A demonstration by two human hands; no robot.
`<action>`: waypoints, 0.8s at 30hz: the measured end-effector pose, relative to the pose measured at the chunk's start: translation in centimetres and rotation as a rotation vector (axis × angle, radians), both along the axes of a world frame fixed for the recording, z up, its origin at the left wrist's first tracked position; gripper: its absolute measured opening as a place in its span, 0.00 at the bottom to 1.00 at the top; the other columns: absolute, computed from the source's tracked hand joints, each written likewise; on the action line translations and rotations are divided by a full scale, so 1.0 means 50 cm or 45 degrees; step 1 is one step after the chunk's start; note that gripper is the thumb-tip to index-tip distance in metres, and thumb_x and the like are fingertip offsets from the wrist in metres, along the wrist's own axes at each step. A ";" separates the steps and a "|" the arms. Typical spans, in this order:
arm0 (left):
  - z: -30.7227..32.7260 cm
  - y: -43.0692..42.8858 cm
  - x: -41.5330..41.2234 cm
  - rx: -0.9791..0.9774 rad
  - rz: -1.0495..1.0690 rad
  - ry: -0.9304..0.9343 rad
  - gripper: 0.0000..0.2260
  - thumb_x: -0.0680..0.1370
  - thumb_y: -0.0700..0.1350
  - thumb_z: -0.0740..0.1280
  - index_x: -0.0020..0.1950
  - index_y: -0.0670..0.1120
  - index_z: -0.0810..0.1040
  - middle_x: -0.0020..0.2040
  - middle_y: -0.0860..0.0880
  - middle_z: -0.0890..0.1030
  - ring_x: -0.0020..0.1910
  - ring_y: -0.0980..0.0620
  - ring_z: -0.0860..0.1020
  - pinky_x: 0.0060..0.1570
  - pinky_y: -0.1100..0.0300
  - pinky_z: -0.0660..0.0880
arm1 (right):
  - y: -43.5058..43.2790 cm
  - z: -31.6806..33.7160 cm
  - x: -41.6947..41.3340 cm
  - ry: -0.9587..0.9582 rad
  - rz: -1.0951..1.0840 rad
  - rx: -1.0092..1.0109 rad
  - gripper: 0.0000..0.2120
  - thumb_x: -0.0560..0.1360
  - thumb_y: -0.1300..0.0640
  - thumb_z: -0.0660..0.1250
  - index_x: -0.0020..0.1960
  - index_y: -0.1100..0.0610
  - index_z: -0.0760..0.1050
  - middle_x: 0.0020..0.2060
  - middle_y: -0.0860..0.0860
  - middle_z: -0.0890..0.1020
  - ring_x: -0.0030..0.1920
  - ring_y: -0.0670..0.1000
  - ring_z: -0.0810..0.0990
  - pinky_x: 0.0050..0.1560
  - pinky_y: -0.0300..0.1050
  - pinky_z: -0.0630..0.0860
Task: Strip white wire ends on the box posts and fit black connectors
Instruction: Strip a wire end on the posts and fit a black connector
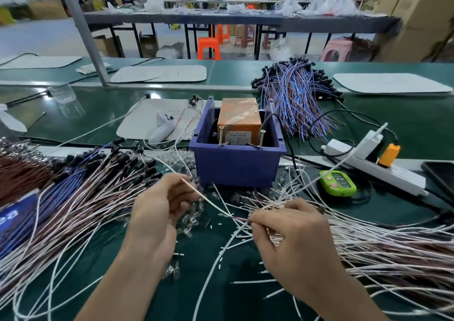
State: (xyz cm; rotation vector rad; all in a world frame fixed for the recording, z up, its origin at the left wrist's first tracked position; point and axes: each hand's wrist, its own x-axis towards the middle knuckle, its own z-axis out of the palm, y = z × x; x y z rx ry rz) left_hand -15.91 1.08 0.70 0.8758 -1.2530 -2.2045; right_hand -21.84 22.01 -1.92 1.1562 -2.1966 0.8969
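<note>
Stretching diagonally between pinching fingers of left hand and right hand, the thin white sheathed wire is aimed at brass screw posts beyond the left.

Wire piles flanking blue box

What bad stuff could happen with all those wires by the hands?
1. The thin white wire stretched between the left hand and the right hand could snag in the loose pink-white wire pile beside it.
2. The small clear bulbs lying by the left hand might get crushed or swept away.
</note>
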 end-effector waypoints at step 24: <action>-0.008 0.023 0.004 -0.658 0.114 0.091 0.09 0.80 0.38 0.71 0.46 0.51 0.88 0.33 0.44 0.85 0.29 0.49 0.83 0.29 0.63 0.78 | 0.003 0.034 -0.042 -0.485 0.035 -0.370 0.06 0.74 0.57 0.77 0.43 0.46 0.84 0.35 0.40 0.84 0.34 0.46 0.82 0.34 0.36 0.76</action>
